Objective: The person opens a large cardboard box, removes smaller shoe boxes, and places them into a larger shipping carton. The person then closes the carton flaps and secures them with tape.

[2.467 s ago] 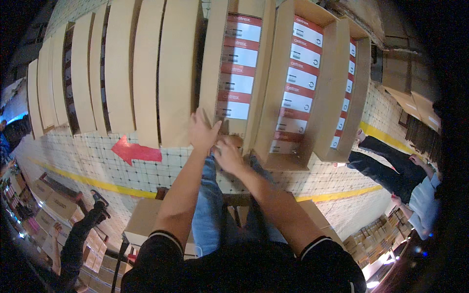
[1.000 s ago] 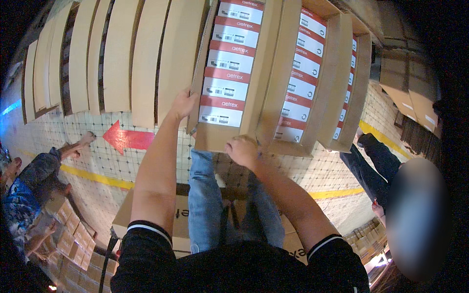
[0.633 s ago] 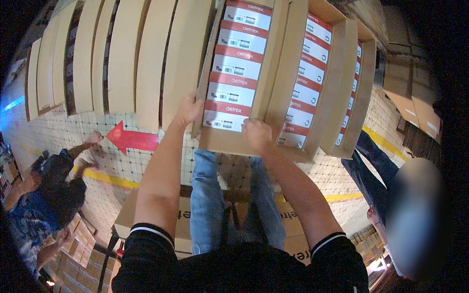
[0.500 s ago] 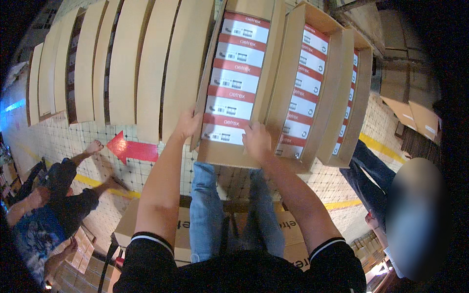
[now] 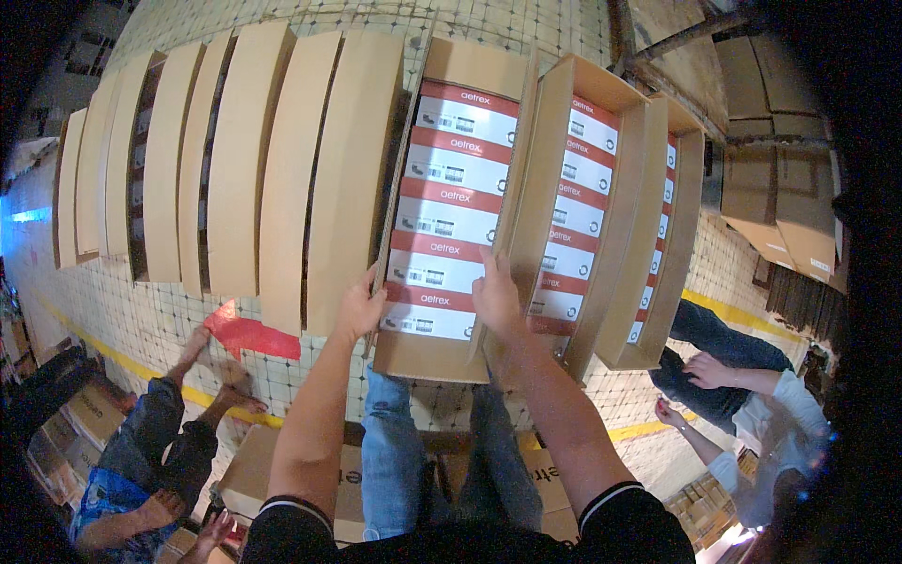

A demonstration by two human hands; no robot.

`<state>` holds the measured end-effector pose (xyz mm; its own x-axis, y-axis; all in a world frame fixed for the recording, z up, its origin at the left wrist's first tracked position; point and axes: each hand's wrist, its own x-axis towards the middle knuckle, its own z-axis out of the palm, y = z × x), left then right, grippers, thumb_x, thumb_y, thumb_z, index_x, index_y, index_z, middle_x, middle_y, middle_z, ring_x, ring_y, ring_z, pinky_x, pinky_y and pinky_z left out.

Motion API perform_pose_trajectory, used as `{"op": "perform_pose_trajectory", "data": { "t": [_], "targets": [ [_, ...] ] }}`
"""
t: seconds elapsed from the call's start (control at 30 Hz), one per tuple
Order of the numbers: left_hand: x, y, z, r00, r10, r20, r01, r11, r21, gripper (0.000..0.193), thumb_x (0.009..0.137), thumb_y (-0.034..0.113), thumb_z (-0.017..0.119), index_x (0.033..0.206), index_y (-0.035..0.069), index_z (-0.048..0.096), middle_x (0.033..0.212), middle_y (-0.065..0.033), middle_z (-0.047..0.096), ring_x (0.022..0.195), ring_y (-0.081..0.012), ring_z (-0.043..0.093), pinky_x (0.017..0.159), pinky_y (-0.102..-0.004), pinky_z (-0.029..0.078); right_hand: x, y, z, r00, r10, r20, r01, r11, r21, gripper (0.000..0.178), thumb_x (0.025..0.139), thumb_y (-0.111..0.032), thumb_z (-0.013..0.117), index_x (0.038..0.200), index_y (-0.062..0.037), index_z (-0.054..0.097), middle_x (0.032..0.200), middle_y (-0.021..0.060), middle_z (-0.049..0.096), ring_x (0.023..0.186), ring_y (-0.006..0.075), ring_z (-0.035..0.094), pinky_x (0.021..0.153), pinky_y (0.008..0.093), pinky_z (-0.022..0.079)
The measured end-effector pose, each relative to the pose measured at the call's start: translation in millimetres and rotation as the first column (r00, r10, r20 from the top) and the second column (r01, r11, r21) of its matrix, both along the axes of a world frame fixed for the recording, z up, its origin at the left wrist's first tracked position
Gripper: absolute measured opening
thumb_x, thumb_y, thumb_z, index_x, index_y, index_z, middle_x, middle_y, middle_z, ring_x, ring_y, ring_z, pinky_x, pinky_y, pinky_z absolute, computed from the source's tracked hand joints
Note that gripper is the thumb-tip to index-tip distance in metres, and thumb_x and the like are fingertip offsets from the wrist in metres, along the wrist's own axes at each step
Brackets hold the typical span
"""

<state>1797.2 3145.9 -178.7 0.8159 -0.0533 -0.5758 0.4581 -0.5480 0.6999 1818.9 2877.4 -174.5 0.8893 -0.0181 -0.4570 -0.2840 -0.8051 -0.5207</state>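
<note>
A long open cardboard carton (image 5: 434,357) lies before me, holding a column of red-and-white shoe boxes (image 5: 435,223). My left hand (image 5: 362,305) grips the carton's left wall near its close end, thumb over the top edge. My right hand (image 5: 498,293) is closed over the right wall, its fingertips beside the boxes; part of its grip is hidden. Just right of it stands another open carton (image 5: 609,80) with similar boxes, and a third open carton (image 5: 691,120) is beyond that.
Several long cartons (image 5: 352,179) with closed tan tops stand in a row to the left. A red arrow (image 5: 254,336) marks the tiled floor. One co-worker (image 5: 141,489) is at lower left, another (image 5: 766,432) at lower right. Stacked cartons (image 5: 803,207) stand at far right.
The cartons and both my hands sit lower in the picture. My right hand has shifted from the boxes' edge onto the carton's right wall. Both co-workers have changed posture.
</note>
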Motion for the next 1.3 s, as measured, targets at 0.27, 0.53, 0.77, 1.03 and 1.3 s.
{"op": "perform_pose_trajectory", "data": {
  "t": [0.27, 0.53, 0.77, 1.03, 1.3],
  "targets": [
    [122, -60, -17, 0.920, 0.198, 0.338, -0.235, 0.969, 0.071, 0.043, 0.092, 0.018, 0.051, 0.133, 0.004, 0.049, 0.112, -0.0266, 0.063, 0.104, -0.0427, 0.061, 0.089, -0.0495, 0.048, 3, 2, 6, 0.998, -0.004, 0.069, 0.000, 0.998, 0.058, 0.056, 0.082, -0.008, 0.058, 0.137, -0.0088, 0.045, 0.142, 0.0345, 0.032, 0.119, 0.0488, 0.049, 0.096, 0.0476, 0.047],
    [190, -72, -35, 0.978, 0.122, 0.167, -0.182, 0.894, 0.409, 0.037, 0.094, 0.025, 0.052, 0.127, 0.010, 0.057, 0.099, -0.0218, 0.068, 0.090, -0.0404, 0.065, 0.080, -0.0501, 0.051, 75, 31, 27, 0.952, -0.060, 0.301, 0.014, 0.988, 0.153, 0.043, 0.093, -0.018, 0.056, 0.133, -0.0036, 0.048, 0.138, 0.0271, 0.042, 0.127, 0.0387, 0.046, 0.102, 0.0465, 0.042],
    [193, -60, -31, 0.983, 0.061, 0.172, -0.130, 0.894, 0.428, 0.037, 0.089, 0.021, 0.058, 0.126, 0.012, 0.059, 0.094, -0.0211, 0.069, 0.083, -0.0389, 0.067, 0.075, -0.0488, 0.053, 268, 45, -66, 0.782, -0.484, -0.392, 0.565, 0.287, 0.773, 0.064, 0.098, -0.041, 0.049, 0.147, -0.0064, 0.025, 0.140, 0.0197, 0.042, 0.125, 0.0328, 0.047, 0.103, 0.0435, 0.043],
    [193, -58, -23, 0.967, 0.113, 0.229, -0.187, 0.923, 0.335, 0.041, 0.089, 0.018, 0.058, 0.129, 0.010, 0.056, 0.084, -0.0231, 0.069, 0.075, -0.0393, 0.068, 0.072, -0.0488, 0.054, 383, 27, -103, 0.329, -0.545, -0.771, 0.788, -0.292, 0.542, 0.067, 0.093, -0.055, 0.049, 0.134, -0.0025, 0.039, 0.122, 0.0197, 0.048, 0.099, 0.0263, 0.053, 0.093, 0.0420, 0.048],
    [193, -56, -25, 0.974, 0.110, 0.200, -0.173, 0.927, 0.333, 0.039, 0.089, 0.018, 0.058, 0.127, 0.009, 0.057, 0.084, -0.0242, 0.068, 0.076, -0.0403, 0.068, 0.071, -0.0492, 0.054, 459, -7, -63, 0.712, -0.625, -0.318, 0.535, 0.191, 0.823, 0.048, 0.103, -0.043, 0.033, 0.122, -0.0017, 0.046, 0.118, 0.0164, 0.057, 0.104, 0.0280, 0.058, 0.091, 0.0398, 0.051]
  ]
}}
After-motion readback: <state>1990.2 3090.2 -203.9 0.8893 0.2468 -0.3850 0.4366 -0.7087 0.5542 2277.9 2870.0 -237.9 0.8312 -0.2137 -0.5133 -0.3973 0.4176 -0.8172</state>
